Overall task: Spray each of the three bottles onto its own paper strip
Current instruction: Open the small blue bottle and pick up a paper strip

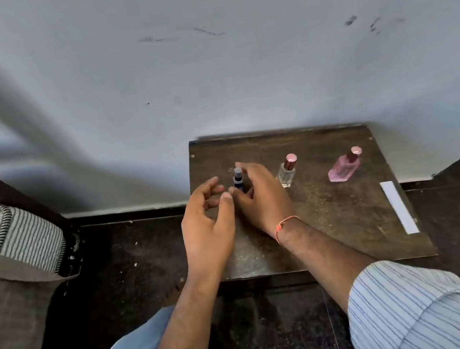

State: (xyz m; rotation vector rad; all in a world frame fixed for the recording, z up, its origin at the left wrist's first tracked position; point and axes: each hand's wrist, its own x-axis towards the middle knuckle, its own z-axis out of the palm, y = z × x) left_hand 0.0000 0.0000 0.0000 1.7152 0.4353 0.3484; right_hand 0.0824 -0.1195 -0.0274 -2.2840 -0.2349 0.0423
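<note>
Centre frame: right hand (260, 196) fingers curled round blue bottle (238, 179) on tabletop (337, 217); left hand (207, 224) beside, fingers loosely curled, holding nothing.

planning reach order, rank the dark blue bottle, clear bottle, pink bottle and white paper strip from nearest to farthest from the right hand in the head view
1. Dark blue bottle, at the right hand.
2. Clear glass bottle, just right.
3. Pink bottle, farther right.
4. White paper strip, table's right edge.

Dark wooden table (337, 217) carries a blue bottle (238, 179) between the hands, clear bottle (287, 175) and pink bottle (344, 169) to their right, paper strip (399, 207) farther right.
</note>
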